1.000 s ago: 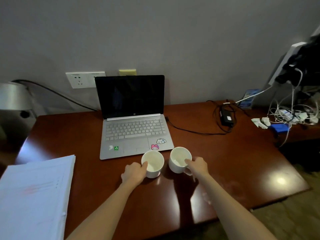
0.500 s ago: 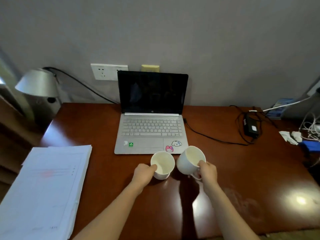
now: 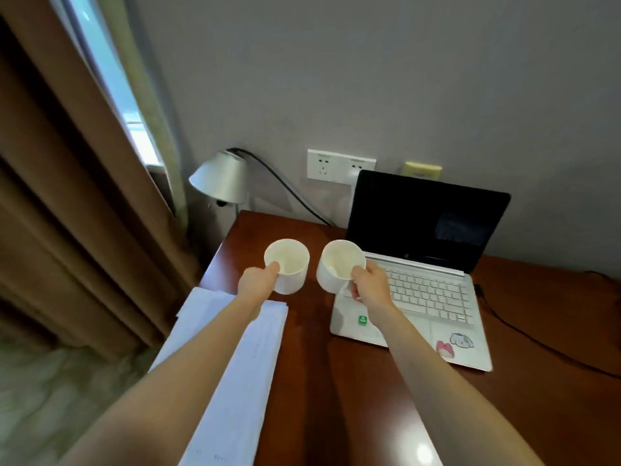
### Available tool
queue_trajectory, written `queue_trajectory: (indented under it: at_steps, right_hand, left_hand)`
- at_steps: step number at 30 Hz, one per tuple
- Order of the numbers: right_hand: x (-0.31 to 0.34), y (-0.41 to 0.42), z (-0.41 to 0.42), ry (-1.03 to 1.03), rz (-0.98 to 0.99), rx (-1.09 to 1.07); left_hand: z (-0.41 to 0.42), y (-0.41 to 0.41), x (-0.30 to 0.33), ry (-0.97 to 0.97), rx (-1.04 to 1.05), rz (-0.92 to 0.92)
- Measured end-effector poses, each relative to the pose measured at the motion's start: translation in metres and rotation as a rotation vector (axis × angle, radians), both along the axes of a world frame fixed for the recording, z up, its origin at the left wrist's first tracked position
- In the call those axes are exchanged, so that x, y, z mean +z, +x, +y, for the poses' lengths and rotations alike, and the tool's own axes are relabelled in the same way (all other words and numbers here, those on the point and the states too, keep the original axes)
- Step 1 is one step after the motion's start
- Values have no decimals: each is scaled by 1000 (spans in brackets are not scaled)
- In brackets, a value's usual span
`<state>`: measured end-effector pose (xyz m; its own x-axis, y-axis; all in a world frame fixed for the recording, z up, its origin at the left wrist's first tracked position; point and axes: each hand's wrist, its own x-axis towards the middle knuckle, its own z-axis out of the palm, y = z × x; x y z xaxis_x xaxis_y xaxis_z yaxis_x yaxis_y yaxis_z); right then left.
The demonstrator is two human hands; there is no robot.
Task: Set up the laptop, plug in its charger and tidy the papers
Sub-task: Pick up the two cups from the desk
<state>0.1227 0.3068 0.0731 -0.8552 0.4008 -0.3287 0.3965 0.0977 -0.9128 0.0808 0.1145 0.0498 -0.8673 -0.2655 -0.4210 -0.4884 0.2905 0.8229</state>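
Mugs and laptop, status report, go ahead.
Left hand grip on one white mug, right hand on the other mug. Laptop open, screen dark. Papers stacked under left arm.

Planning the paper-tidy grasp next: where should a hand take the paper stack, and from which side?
Likely the paper stack's long right edge, coming from the bare desk side. That edge lies flat and exposed with its sheets slightly fanned, while the left side overhangs the desk edge. Both hands are busy: left hand and right hand each hold a white mug.
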Motion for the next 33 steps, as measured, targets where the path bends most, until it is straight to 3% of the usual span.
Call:
queue_trajectory:
  at_steps: [11,23,33]
  right_hand:
    - [-42,-122,-94,-115,-175,-34]
    - [-62,-191,-111,-86,-259,-105]
    - [-68,-199,-113,-149,-263,-91]
  left_hand:
    - [-87,-101,-48,16,62,-82]
    - [-83,-179,-66,69,4,-175]
    - [-89,-190,-66,108,-79,-196]
